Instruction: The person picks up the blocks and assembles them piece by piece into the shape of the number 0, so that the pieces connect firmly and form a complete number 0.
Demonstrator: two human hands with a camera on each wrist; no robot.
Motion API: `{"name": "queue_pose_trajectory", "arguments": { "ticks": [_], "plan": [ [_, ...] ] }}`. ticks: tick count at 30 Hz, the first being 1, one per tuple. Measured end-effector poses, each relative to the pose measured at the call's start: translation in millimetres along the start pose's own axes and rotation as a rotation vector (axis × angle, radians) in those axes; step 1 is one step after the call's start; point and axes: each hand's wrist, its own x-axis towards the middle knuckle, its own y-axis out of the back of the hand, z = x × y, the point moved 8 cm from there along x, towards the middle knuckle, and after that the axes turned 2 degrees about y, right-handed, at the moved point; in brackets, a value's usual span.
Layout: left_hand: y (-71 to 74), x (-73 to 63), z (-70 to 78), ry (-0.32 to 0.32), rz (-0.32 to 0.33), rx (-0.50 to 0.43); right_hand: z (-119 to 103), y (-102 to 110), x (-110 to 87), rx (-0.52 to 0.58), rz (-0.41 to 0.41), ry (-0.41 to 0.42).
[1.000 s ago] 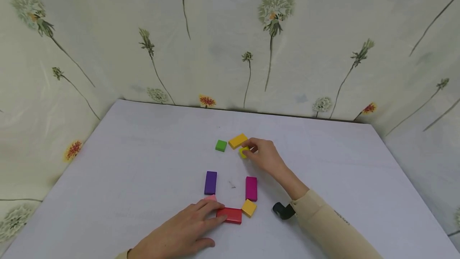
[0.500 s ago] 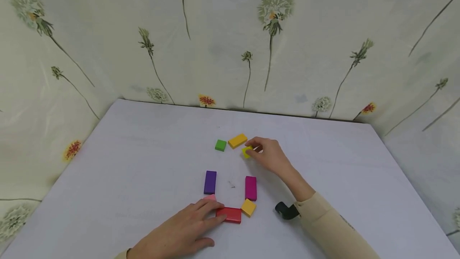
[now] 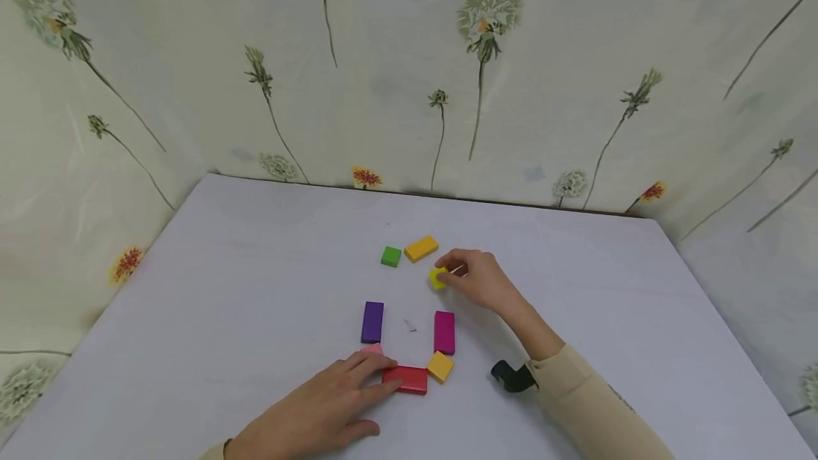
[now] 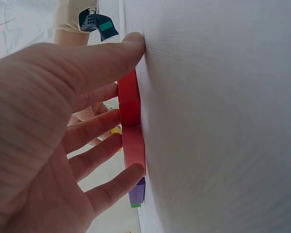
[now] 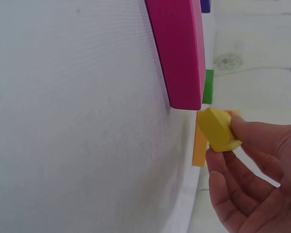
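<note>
My right hand (image 3: 479, 279) pinches a small yellow block (image 5: 216, 128) between thumb and fingers, beyond the magenta block (image 3: 444, 333). My left hand (image 3: 326, 403) lies with fingers spread, its fingertips on the red block (image 3: 412, 380) and at the pink block (image 4: 134, 150), which the hand partly covers in the head view. A small orange-yellow block (image 3: 440, 367) sits at the red block's right end, below the magenta one. The purple block (image 3: 373, 322) stands above the pink one on the left.
Farther back lie a green square block (image 3: 391, 256) and an orange-yellow oblong block (image 3: 421, 248). A black wrist-worn device (image 3: 511, 376) juts from the right sleeve over the white table (image 3: 224, 268). Flower-printed cloth (image 3: 383, 91) rises behind the table.
My right hand, holding the yellow block, has moved slightly right and then a little toward me, away from the orange-yellow oblong block. My left hand stays on the red block.
</note>
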Motion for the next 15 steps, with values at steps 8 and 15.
{"name": "queue_pose_trajectory", "arguments": {
  "ticks": [8, 15],
  "plan": [
    [1.0, 0.4, -0.1, 0.009, -0.010, -0.003, 1.1, -4.3, -4.1, 0.016, -0.023, 0.019],
    [-1.1, 0.9, -1.5, 0.029, -0.030, -0.019, 0.8, -6.9, -6.5, 0.015, -0.032, 0.019]
  ]
}}
